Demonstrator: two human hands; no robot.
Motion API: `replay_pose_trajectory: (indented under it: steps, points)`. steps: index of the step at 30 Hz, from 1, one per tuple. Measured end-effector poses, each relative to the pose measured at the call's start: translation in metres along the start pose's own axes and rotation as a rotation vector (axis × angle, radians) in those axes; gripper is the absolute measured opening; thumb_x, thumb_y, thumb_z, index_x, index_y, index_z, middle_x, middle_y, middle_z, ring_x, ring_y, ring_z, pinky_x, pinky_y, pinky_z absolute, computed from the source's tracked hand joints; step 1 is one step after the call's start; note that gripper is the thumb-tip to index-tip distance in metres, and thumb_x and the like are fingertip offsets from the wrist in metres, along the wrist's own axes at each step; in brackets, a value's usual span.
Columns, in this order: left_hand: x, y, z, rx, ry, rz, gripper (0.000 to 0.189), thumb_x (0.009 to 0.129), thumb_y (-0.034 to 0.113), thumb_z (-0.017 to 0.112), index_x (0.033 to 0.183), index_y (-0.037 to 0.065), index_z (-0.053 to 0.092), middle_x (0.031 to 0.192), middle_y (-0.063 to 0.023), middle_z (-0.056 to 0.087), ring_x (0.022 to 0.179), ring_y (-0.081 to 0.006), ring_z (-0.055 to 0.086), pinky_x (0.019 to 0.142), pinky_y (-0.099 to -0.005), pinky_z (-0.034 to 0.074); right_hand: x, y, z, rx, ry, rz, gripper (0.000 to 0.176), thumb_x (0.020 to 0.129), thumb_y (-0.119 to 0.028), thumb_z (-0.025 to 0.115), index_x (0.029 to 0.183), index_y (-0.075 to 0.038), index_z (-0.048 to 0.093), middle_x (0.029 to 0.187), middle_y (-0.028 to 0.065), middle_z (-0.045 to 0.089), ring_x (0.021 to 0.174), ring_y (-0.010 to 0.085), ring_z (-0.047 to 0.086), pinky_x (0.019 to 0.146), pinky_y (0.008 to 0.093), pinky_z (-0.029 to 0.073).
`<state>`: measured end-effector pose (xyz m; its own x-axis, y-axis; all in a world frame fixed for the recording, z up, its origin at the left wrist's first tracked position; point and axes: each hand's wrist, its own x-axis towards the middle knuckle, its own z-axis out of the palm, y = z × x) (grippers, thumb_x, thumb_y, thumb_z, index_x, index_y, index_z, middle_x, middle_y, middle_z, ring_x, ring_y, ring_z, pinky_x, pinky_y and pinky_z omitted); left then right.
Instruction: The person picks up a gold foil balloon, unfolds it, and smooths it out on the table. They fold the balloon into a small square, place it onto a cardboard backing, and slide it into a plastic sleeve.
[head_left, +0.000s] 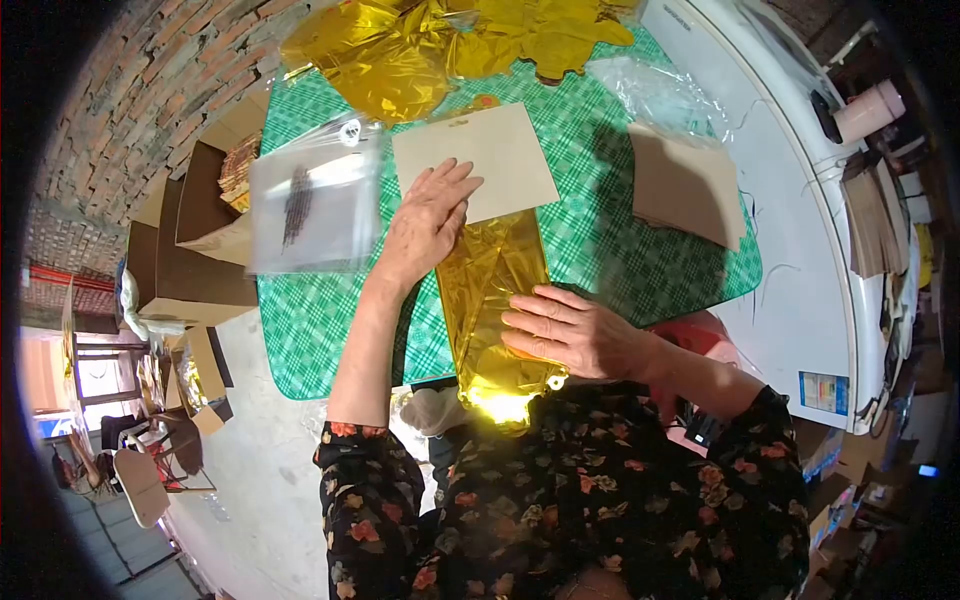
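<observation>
A flat strip of shiny gold foil runs from under a beige card down over the table's near edge. My left hand lies on the card's lower left part, fingers stretched out. Flat on the right side of the foil rests my right hand, its fingers spread a little. Both palms face down, and what is under them is hidden. A small white ring shows at the foil's lower right corner.
On the green checked table are clear plastic bags at left, crumpled gold foil at the back, and a stack of beige cards beneath clear plastic at right. Cardboard boxes stand left; a white appliance borders the right.
</observation>
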<state>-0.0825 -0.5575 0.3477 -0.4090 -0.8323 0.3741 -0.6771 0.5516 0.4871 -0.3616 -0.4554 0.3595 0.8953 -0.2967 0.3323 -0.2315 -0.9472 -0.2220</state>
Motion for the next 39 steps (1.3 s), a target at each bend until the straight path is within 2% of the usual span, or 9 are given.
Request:
replay_pose_trajectory:
  steps: [21,24,28,29,31,33,36,38,39]
  points:
    - [-0.005,0.003,-0.009,-0.015,-0.015,0.030,0.035,0.098,0.003,0.058,0.133,0.007,0.065,0.146,-0.0145,0.057,0.143,-0.0370,0.046,0.122,-0.0487,0.032,0.007,0.004,-0.012,0.163,-0.009,0.051,0.048,0.087,-0.014,0.061,0.133,-0.004,0.064,0.143,0.0122,0.060,0.138,0.0304,0.052,0.117,0.0472,0.040]
    - [-0.005,-0.003,-0.010,-0.040,-0.059,0.002,0.033,0.103,0.011,0.055,0.135,0.008,0.064,0.150,-0.0131,0.055,0.145,-0.0359,0.044,0.123,-0.0480,0.032,0.018,0.009,-0.031,0.335,-0.019,0.151,0.049,0.085,-0.008,0.062,0.134,-0.008,0.064,0.139,0.0130,0.063,0.133,0.0289,0.058,0.111,0.0442,0.047]
    - [-0.002,0.006,-0.023,-0.221,-0.100,-0.112,0.044,0.107,0.032,0.047,0.142,0.009,0.058,0.150,-0.0131,0.056,0.146,-0.0346,0.042,0.125,-0.0465,0.027,0.042,0.044,-0.060,0.629,0.135,0.323,0.042,0.088,-0.007,0.068,0.131,-0.008,0.066,0.106,0.0086,0.074,0.093,0.0211,0.070,0.078,0.0387,0.058]
    - [-0.001,0.011,-0.028,-0.308,-0.104,-0.164,0.048,0.108,0.038,0.044,0.144,0.009,0.057,0.149,-0.0134,0.056,0.147,-0.0340,0.041,0.126,-0.0460,0.025,0.060,0.054,-0.079,0.415,-0.044,0.419,0.039,0.092,-0.007,0.066,0.131,-0.006,0.065,0.099,0.0091,0.073,0.086,0.0194,0.069,0.074,0.0378,0.057]
    - [-0.002,-0.009,-0.023,-0.581,-0.183,-0.334,0.061,0.109,0.050,0.036,0.152,0.007,0.047,0.150,-0.0158,0.054,0.148,-0.0292,0.040,0.125,-0.0409,0.025,0.074,0.104,-0.077,-0.082,0.089,0.216,0.034,0.098,-0.009,0.063,0.132,-0.003,0.065,0.089,0.0091,0.070,0.078,0.0174,0.067,0.069,0.0365,0.056]
    - [-0.002,-0.012,-0.028,-0.746,-0.236,-0.501,0.067,0.110,0.053,0.032,0.154,0.004,0.043,0.153,-0.0161,0.051,0.149,-0.0259,0.038,0.124,-0.0392,0.026,0.086,0.141,-0.078,0.031,0.215,0.258,0.033,0.100,-0.012,0.062,0.131,-0.002,0.065,0.091,0.0089,0.069,0.080,0.0170,0.065,0.072,0.0363,0.055]
    - [-0.003,-0.004,-0.029,-1.125,-0.099,-0.674,0.072,0.110,0.056,0.030,0.158,0.002,0.035,0.157,-0.0153,0.046,0.146,-0.0245,0.041,0.122,-0.0381,0.030,0.128,0.164,-0.087,0.870,0.146,0.987,0.036,0.100,-0.009,0.062,0.133,0.002,0.062,0.102,0.0126,0.069,0.091,0.0193,0.065,0.083,0.0359,0.054]
    - [-0.003,-0.009,-0.022,-1.155,-0.003,-0.644,0.074,0.109,0.058,0.030,0.161,0.005,0.030,0.158,-0.0143,0.044,0.139,-0.0255,0.049,0.120,-0.0382,0.036,0.104,0.205,-0.050,0.522,0.317,0.236,0.032,0.104,-0.009,0.055,0.131,0.005,0.062,0.102,0.0132,0.069,0.096,0.0206,0.066,0.086,0.0337,0.054]
    - [0.006,0.017,-0.036,-1.294,0.003,-0.539,0.070,0.110,0.051,0.037,0.163,0.005,0.026,0.155,-0.0131,0.047,0.137,-0.0221,0.050,0.117,-0.0365,0.038,0.104,0.203,-0.048,0.364,0.343,0.211,0.031,0.106,-0.011,0.053,0.130,0.005,0.063,0.103,0.0127,0.070,0.098,0.0197,0.067,0.087,0.0327,0.054]
